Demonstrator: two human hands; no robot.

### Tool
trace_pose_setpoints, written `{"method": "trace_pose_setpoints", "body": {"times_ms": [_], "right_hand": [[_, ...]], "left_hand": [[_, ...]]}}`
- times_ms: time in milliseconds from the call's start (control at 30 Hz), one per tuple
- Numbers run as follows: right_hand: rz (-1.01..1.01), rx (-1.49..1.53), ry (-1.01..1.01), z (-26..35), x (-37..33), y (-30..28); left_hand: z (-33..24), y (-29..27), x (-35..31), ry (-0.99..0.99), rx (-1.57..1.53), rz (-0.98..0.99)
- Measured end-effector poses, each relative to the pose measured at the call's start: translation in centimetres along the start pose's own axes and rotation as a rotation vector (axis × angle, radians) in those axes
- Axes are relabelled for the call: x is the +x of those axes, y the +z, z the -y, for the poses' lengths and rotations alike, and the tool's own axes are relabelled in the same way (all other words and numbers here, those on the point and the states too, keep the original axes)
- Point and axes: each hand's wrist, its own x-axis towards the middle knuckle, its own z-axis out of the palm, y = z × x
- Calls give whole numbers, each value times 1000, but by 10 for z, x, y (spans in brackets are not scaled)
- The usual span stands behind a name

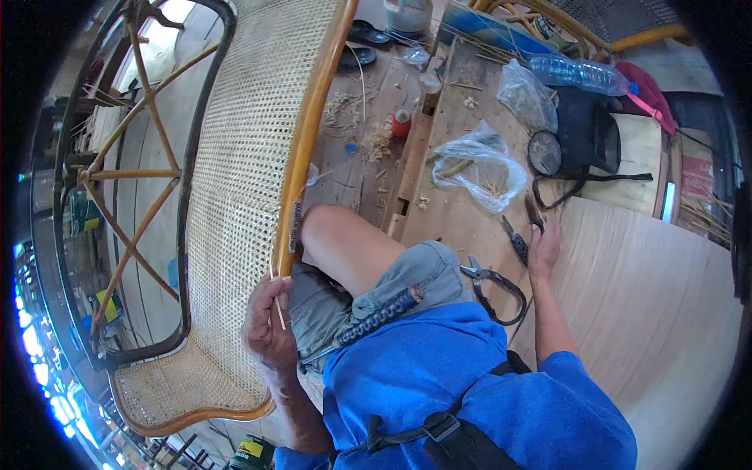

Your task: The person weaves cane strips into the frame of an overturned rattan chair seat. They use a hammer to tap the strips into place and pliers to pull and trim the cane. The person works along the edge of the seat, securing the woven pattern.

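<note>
My left hand (270, 319) is closed at the chair's edge, pinching a thin pale cane strip (278, 301) that lies along the rounded wooden rail. Beside it stretches the chair's woven cane panel (243, 149), framed by the golden-brown rail (307, 133). My right hand (546, 249) rests on the wooden bench, its fingers curled at a dark slim tool (533, 211) whose kind I cannot make out. Just left of those fingers lies a knife-like tool (515, 240) with a dark handle. Pruning shears (497, 288) with black looped handles lie nearer my body.
On the bench (470, 78) are a plastic bag with cane scraps (479, 168), a black bag (583, 129) and a clear bottle (580, 72). A red container (401, 123) and shavings are on the floor. A braided handle (380, 317) lies across my shorts.
</note>
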Motion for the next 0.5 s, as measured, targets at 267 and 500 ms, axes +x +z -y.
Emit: {"method": "trace_pose_setpoints", "body": {"times_ms": [267, 500], "right_hand": [[218, -92, -115, 31, -29, 17], [190, 145, -173, 10, -30, 12]], "left_hand": [[-20, 16, -1, 117, 50, 73], [-13, 13, -28, -281, -494, 249]]}}
